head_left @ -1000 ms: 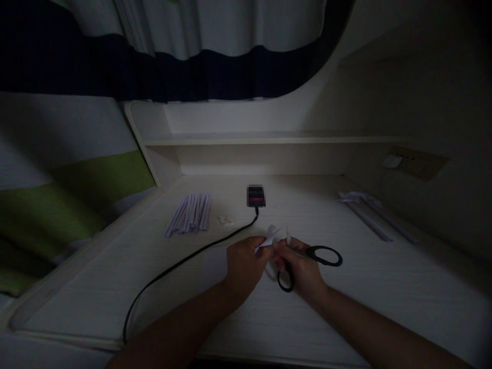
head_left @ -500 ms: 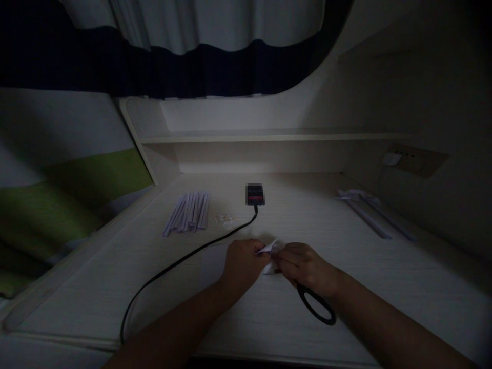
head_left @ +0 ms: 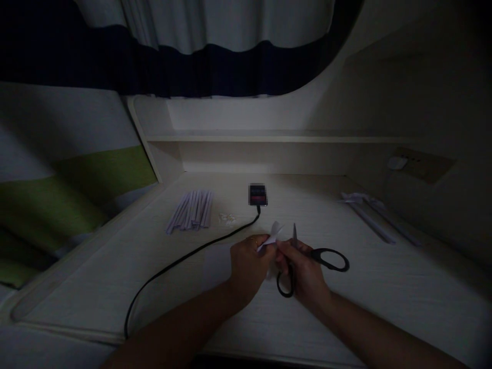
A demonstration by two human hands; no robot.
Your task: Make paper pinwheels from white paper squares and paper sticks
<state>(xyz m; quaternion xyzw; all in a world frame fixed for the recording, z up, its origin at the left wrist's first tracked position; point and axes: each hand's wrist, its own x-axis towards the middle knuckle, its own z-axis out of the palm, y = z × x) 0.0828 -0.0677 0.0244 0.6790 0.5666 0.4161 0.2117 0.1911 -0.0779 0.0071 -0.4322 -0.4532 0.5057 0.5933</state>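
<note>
Pinched between the thumb and fingers of my left hand (head_left: pixel 249 266) is a folded piece of white paper (head_left: pixel 273 234), its free end pointing up. My right hand (head_left: pixel 303 269) is closed around black-handled scissors (head_left: pixel 332 259). One finger loop sticks out to the right, the other hangs below the hand, and the blade tip rises above the fingers. The right thumb and fingertips are close against the paper; whether they pinch it too is hard to see. A flat white sheet (head_left: pixel 215 264) lies on the desk, partly behind my left hand.
A bundle of rolled paper tubes (head_left: pixel 191 211) lies at the left, beside small pale pieces (head_left: pixel 227 219). A small dark device (head_left: pixel 257 195) trails a black cable (head_left: pixel 192 252). Longer paper rolls (head_left: pixel 371 221) lie at right. A shelf (head_left: pixel 269 137) spans the back.
My right hand has turned, bringing the scissors round: the loops are now spread apart and the blade points up. The paper's end stands more upright. The view has shifted slightly.
</note>
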